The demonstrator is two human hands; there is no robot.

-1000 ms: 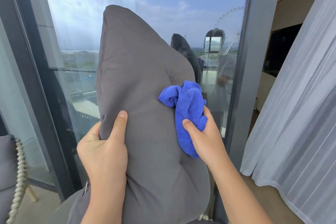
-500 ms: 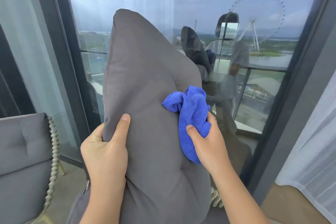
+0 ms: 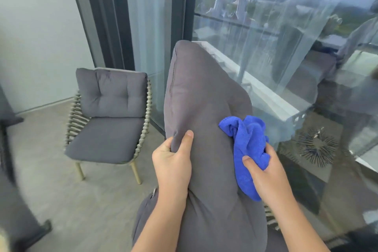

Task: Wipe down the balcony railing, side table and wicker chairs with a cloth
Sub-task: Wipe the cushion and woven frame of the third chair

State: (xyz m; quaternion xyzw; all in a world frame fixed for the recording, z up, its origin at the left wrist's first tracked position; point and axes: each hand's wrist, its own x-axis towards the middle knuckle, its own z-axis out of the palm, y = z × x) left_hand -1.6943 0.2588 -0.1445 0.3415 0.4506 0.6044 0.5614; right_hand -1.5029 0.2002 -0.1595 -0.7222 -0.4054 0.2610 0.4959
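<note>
Two hands are busy and neither grip changes: my left hand (image 3: 172, 161) keeps its pinch on the left edge of the grey cushion (image 3: 206, 129), thumb on the near face and fingers curled behind, and my right hand (image 3: 263, 172) stays closed around the bunched blue cloth (image 3: 248, 149), which is pressed against the cushion's right side. The cushion stands upright in front of me as it did a second ago, its top corner pointing up, its lower part dropping out of view between my forearms.

What changes is everything around the hands. My head swings left, so the ferris wheel and bright sky that filled the glass a moment ago are gone, and the glass door (image 3: 286, 57) now runs down the right of the view showing rooftops and reflections. A wicker chair (image 3: 108, 120) with grey seat and back pads comes fully into view, standing on the floor (image 3: 51, 180) to my left, well apart from the cushion. Something dark and blurred sits at the far left edge; I cannot tell what it is.

I judge that I am still wiping this loose cushion, and that the second chair is the next surface waiting. The railing itself I cannot pick out clearly, and no side table is plainly visible.
</note>
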